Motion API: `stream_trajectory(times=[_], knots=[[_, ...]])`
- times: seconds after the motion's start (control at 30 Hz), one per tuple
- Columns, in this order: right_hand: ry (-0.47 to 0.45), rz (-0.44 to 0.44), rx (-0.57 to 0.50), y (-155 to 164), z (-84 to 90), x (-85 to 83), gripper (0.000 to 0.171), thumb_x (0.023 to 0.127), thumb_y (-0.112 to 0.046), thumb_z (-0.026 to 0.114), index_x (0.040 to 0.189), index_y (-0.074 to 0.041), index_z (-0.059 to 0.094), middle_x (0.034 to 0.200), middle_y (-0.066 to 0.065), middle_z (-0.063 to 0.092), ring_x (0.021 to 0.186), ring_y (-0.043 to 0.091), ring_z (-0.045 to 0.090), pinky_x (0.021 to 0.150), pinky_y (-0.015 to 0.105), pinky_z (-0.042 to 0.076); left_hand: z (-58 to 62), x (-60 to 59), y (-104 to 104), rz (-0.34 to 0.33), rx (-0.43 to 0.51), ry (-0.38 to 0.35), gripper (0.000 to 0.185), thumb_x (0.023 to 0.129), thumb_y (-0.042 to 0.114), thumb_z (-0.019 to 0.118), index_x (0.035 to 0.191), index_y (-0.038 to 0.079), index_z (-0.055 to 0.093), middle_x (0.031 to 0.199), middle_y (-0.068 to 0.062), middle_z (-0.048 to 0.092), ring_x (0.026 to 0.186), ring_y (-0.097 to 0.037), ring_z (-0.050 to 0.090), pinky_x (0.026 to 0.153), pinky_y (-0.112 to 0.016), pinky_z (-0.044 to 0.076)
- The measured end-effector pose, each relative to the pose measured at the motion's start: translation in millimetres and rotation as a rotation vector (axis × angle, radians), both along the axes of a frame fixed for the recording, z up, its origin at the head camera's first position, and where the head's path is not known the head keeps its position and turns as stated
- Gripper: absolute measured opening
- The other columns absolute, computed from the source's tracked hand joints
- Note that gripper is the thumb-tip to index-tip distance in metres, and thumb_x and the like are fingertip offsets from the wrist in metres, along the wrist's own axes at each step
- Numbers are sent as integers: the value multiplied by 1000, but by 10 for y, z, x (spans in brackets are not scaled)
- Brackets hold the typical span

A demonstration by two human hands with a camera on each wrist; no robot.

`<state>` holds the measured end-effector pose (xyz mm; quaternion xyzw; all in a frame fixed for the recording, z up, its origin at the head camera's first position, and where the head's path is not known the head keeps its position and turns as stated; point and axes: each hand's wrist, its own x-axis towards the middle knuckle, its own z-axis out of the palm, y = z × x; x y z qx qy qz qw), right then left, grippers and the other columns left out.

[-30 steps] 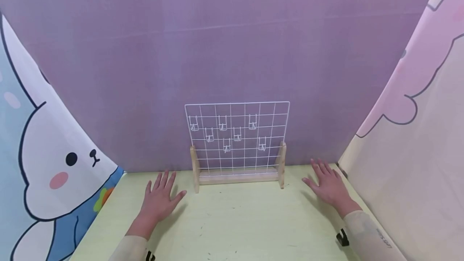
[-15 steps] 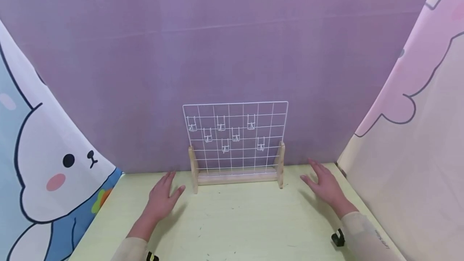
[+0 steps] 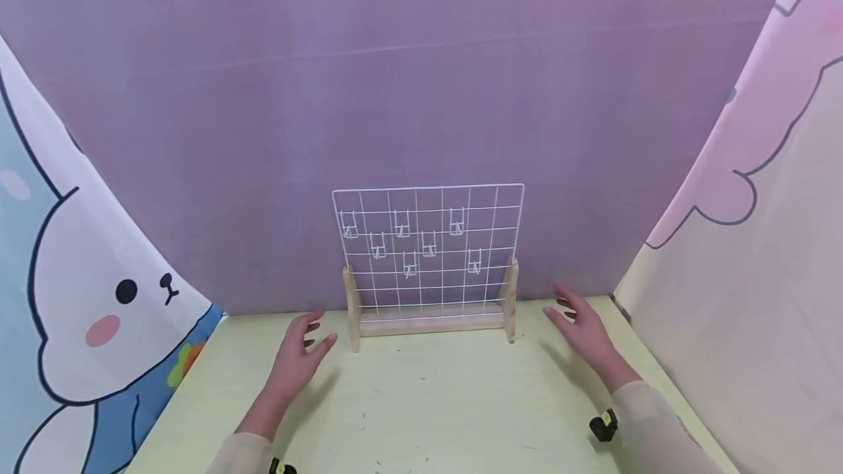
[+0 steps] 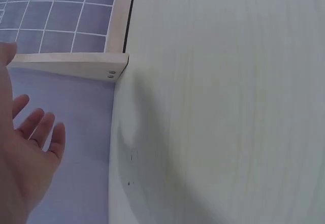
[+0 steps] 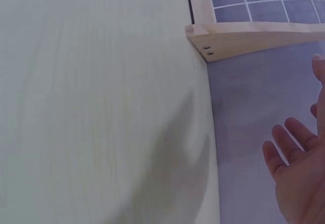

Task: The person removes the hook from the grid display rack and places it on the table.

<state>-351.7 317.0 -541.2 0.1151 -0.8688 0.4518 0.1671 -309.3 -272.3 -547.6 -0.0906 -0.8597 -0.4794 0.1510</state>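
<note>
A white wire grid panel stands upright in a wooden base at the back of the pale table, with several small white hooks clipped to it. My left hand hovers just left of the base's left foot, palm turned inward, fingers relaxed, holding nothing. My right hand hovers just right of the right foot, also turned inward and empty. In the wrist views, the left hand and right hand show spread fingers apart from the wood.
A purple backdrop closes the rear right behind the rack. A cartoon bunny cloth walls the left side and a pink cloth the right. Black wrist mounts sit on my sleeves.
Both hands have lifted off the table, where they lay flat, and turned their palms inward toward the rack's two ends. The rack has not moved.
</note>
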Motion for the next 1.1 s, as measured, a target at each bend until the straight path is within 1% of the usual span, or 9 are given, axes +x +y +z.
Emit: stream_trajectory(times=[0.13,0.23,0.33,0.47,0.57,0.7,0.83,0.93,1.1], knots=[[3,-1,-60,-48,17,-13,62,111,-21,71,163,3,45,158,32,54,140,51,57,113,65,49,20,21,58,22,104,-21,54,107,18,76,153,0,54,156,-21,53,137,-45,59,107,-45,56],[4,1,-89,-68,32,-25,61,111,-19,71,162,2,47,155,31,57,139,51,59,112,58,52,44,45,104,34,167,-32,46,108,15,76,148,1,58,151,-18,59,133,-43,61,101,-27,54],[0,-5,-103,-81,46,-32,60,111,-19,71,162,2,48,153,30,59,139,49,59,109,35,54,63,55,139,39,200,-39,41,108,14,75,144,2,61,146,-15,64,131,-42,62,100,-22,53],[10,-7,-119,-108,66,-50,59,110,-18,72,161,2,49,152,30,60,138,48,60,98,11,45,82,56,164,42,221,-42,37,108,13,75,141,3,62,141,-15,67,130,-41,62,100,-25,53],[24,-11,-117,-137,88,-68,57,110,-17,72,159,3,51,150,31,61,136,48,61,98,11,46,95,48,180,44,231,-33,36,107,12,75,140,2,63,139,-17,67,129,-38,63,100,-25,53],[33,-10,-108,-185,132,-89,57,110,-18,72,158,4,51,150,31,61,135,48,61,109,39,55,114,25,195,46,238,-9,36,106,10,76,139,-1,64,137,-19,68,127,-35,63,98,-24,53],[34,-3,-105,-227,176,-126,57,111,-20,71,159,4,50,152,30,60,136,47,60,112,60,51,158,1,216,62,234,2,34,106,10,76,137,0,66,134,-17,70,123,-28,64,97,-24,53],[39,5,-103,-256,203,-165,58,111,-21,70,159,3,50,153,29,60,137,45,60,113,52,52,220,-17,246,77,222,11,31,107,13,76,134,1,67,130,-15,71,118,-21,65,97,-25,54],[49,25,-116,-309,238,-232,57,111,-20,71,160,1,50,153,28,60,138,45,60,105,19,48,318,-65,294,84,236,23,30,106,13,76,132,-1,68,124,-15,72,112,-16,65,96,-25,54]])
